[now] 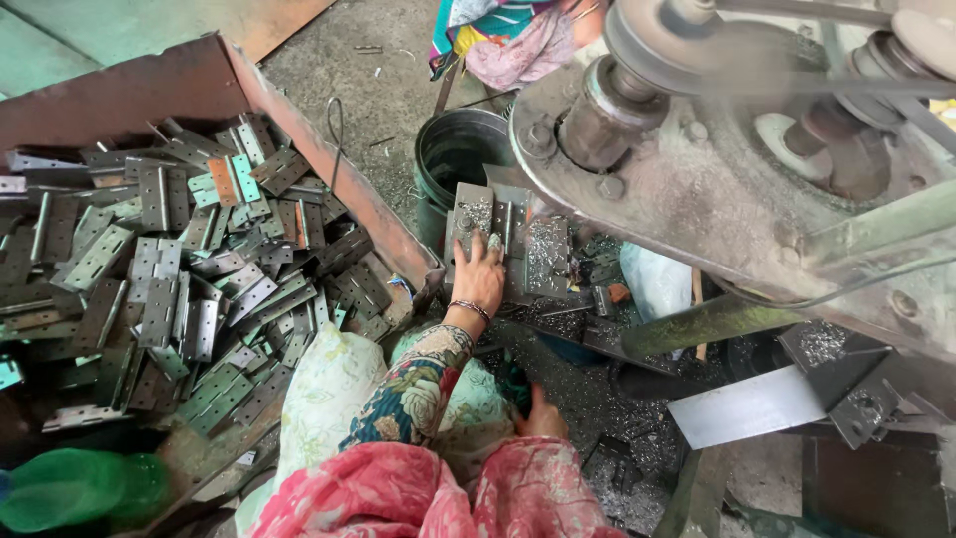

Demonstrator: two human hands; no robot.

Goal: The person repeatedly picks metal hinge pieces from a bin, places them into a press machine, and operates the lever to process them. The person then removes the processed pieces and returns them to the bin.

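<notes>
Green plastic lump: at 8 o'clock in the view, below the crate's near corner, blurred.
Rusty brown metal crate: fills the 9 to 10 o'clock side, its long rim running down towards the centre.
Heap of grey flat steel hinges: inside the crate, piled loose at all angles, a few leaves tinted green or orange.
Pale floral cloth bundle: at 6 o'clock, pressed against the crate's near corner.
Left hand: just left of centre, arm in a dark flower-patterned sleeve with a bead bracelet at the wrist; palm down, fingers spread flat on an open hinge.
Open grey steel hinge under the hand: lies at the centre on the machine bed, dusted with metal filings, just beside the bucket; the hand presses it and does not close round it.
Black plastic bucket: at 12 o'clock of the left hand, standing upright on the concrete floor.
Second filing-covered hinge leaf: at 3 o'clock of the left hand, touching the same bed.
Right hand: at 6 o'clock, low beside the pink clothing; fingers hidden, so I cannot tell whether it grips anything.
Grey belt-driven press machine: takes the 1 to 3 o'clock side, pulley blurred.
Bright steel plate: at 4 o'clock, tilted.
</notes>
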